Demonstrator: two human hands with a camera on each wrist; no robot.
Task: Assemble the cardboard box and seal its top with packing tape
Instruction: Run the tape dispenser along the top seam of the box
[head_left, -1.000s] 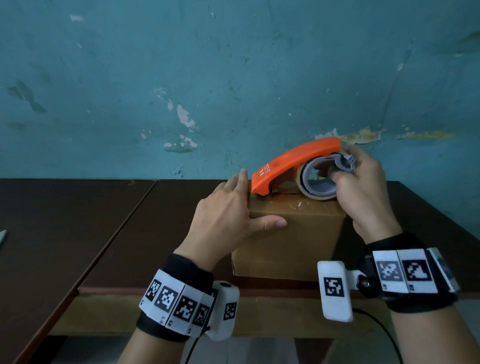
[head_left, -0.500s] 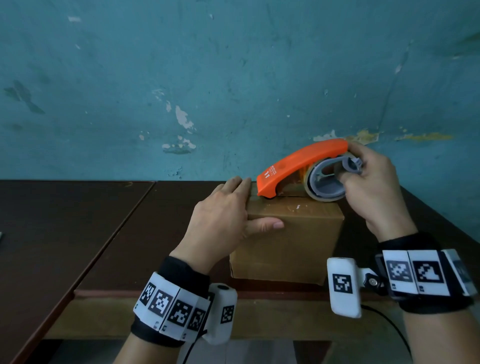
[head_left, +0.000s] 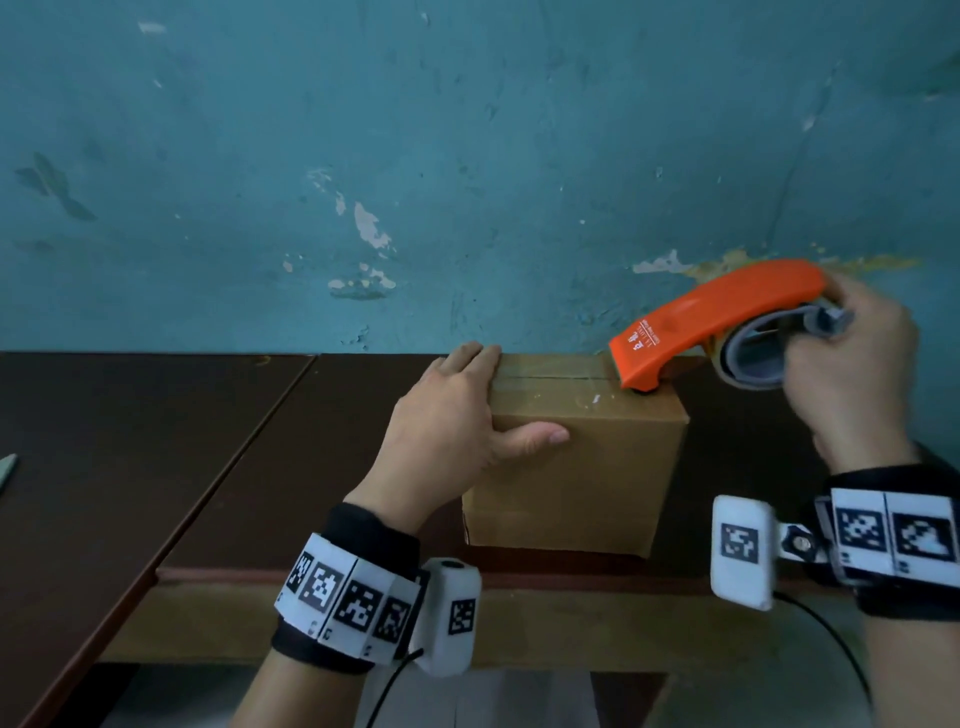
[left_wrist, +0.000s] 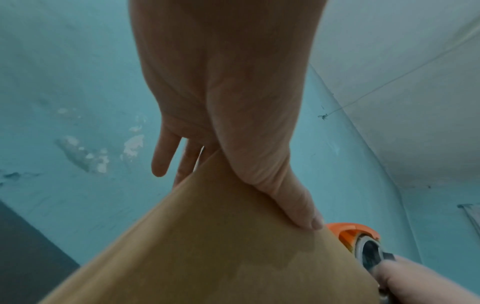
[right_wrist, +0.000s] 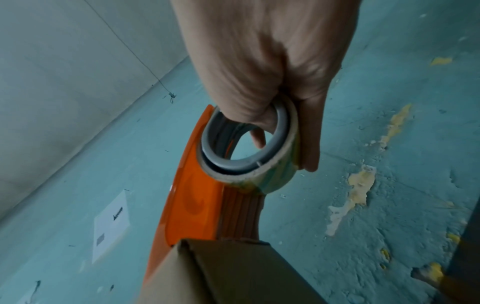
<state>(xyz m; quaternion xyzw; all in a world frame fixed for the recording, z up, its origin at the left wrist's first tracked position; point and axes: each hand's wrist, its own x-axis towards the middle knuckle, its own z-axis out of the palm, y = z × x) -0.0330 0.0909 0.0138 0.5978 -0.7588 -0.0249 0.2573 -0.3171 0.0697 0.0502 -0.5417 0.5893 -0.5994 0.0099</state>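
Observation:
A brown cardboard box (head_left: 587, 478) stands closed on the dark table (head_left: 156, 467) near its front edge. Clear tape (head_left: 550, 382) runs along its top seam. My left hand (head_left: 457, 415) lies flat on the box's left top corner, fingers straight, thumb pressed on the front face (left_wrist: 306, 216). My right hand (head_left: 852, 374) grips an orange tape dispenser (head_left: 711, 322) by its grey roll holder (right_wrist: 241, 144). The dispenser's nose touches the top at the box's right edge (right_wrist: 228, 246).
A teal wall (head_left: 467, 156) with peeling paint rises right behind the box. A second dark table (head_left: 104, 441) adjoins on the left, with a pale object (head_left: 6, 467) at the far left edge. Cables hang from both wrist bands.
My right hand has drawn the dispenser rightward across the box top, from the left part to the right edge, leaving tape behind. The left hand has stayed on the left corner.

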